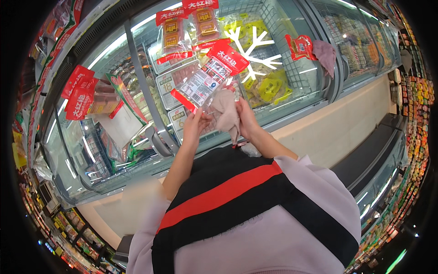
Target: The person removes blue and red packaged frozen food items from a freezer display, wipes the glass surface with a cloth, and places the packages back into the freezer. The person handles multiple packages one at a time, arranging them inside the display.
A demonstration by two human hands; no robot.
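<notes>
My left hand (pixel 196 125) grips the lower red edge of a clear-and-red food package (pixel 205 82), whose labelled back faces up. In my right hand (pixel 245 118) is a crumpled greyish-pink cloth (pixel 226 111), held against the package's lower right side. Both hands are above the glass lid of a chest freezer. Two similar red-topped packages (pixel 172 34) (pixel 206 27) lie on the glass beyond my hands. Farther left, more red packages (pixel 80 97) rest beside a white carton (pixel 123 125).
A small red packet (pixel 301 47) and a second pinkish cloth (pixel 325 56) lie at the lid's right side. Grey lid handles (pixel 158 142) stick up from the freezer. Yellow bags (pixel 270 87) and meat trays show under the glass. Stocked shelves (pixel 415 120) stand at the right.
</notes>
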